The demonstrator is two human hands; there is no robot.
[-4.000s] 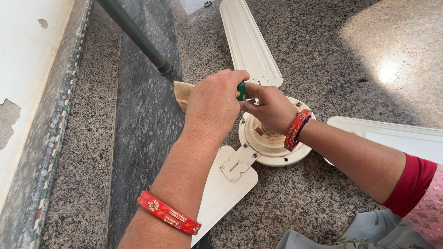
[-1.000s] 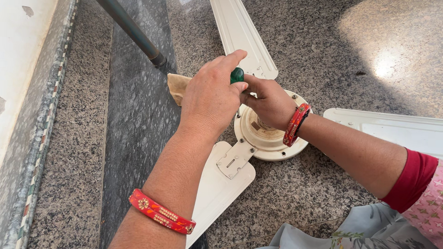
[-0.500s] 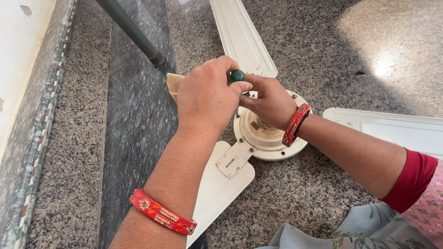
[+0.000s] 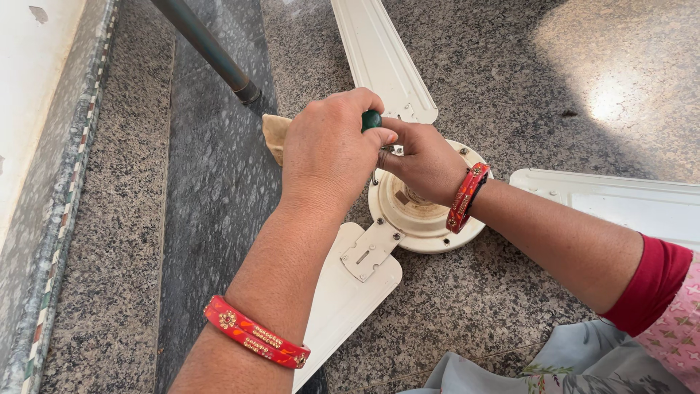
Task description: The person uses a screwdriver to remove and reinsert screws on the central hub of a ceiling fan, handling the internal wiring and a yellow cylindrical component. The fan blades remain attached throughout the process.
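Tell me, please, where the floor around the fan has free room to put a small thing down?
Bare granite lies right of the upper blade and above the right blade; also on the dark strip left of the hands. The fan hub is crowded.

Likely a home's floor or veranda: a speckled polished granite floor (image 4: pixel 510 306) with a darker stone strip (image 4: pixel 211 219), a painted wall (image 4: pixel 36 87) and a dismantled ceiling fan (image 4: pixel 423 211).

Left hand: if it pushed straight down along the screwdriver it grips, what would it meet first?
Probably the cream fan hub: the left hand grips the green-handled screwdriver, whose shaft points down at the hub's rim, though depth is unclear.
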